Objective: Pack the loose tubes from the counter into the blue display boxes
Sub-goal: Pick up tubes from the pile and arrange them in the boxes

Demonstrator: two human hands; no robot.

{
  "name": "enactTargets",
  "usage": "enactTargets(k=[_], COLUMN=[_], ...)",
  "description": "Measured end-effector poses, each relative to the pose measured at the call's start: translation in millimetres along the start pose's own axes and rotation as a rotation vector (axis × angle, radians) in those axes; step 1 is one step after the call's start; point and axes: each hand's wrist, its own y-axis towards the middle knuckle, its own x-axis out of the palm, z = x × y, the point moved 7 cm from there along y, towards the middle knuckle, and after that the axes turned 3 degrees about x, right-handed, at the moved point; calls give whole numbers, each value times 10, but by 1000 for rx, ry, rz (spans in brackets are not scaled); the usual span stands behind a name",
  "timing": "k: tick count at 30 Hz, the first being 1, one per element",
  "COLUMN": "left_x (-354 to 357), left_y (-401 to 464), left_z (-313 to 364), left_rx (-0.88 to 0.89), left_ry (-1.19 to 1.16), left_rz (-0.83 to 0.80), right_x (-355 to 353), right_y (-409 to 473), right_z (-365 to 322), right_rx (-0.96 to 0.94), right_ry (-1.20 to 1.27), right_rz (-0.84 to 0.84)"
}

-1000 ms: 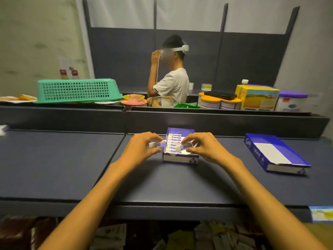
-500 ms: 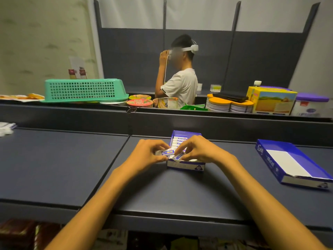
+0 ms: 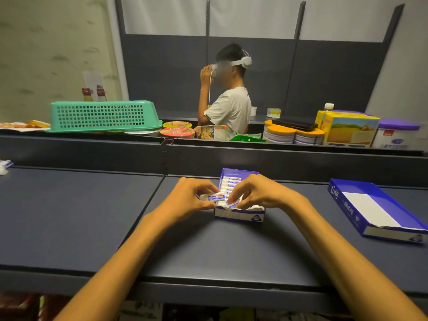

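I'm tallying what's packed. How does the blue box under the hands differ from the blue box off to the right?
The box under the hands holds a row of tubes; the right box shows only a bare white floor. Both hands work at the first; nothing touches the second. The first looks narrower, the second wider. Both are blue, open-topped, on the counter.

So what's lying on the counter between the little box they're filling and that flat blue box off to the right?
Nothing. In the head view, only bare dark counter separates the small box from the flat blue box.

Head cam, fwd-down, close.
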Motion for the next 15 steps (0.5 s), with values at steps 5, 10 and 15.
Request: enactTargets(k=[5, 10, 15], left_x=[8, 15, 17], left_y=[4, 19, 18], left_z=[-25, -38, -22], left_rx=[0, -17, -20], left_ry=[0, 16, 19], left_rz=[-15, -37, -44], right_x=[14, 13, 34], right_y=[-55, -70, -48], right_z=[95, 114, 82], right_rx=[27, 39, 27], right_ry=[38, 42, 10], right_rz=[-15, -4, 21])
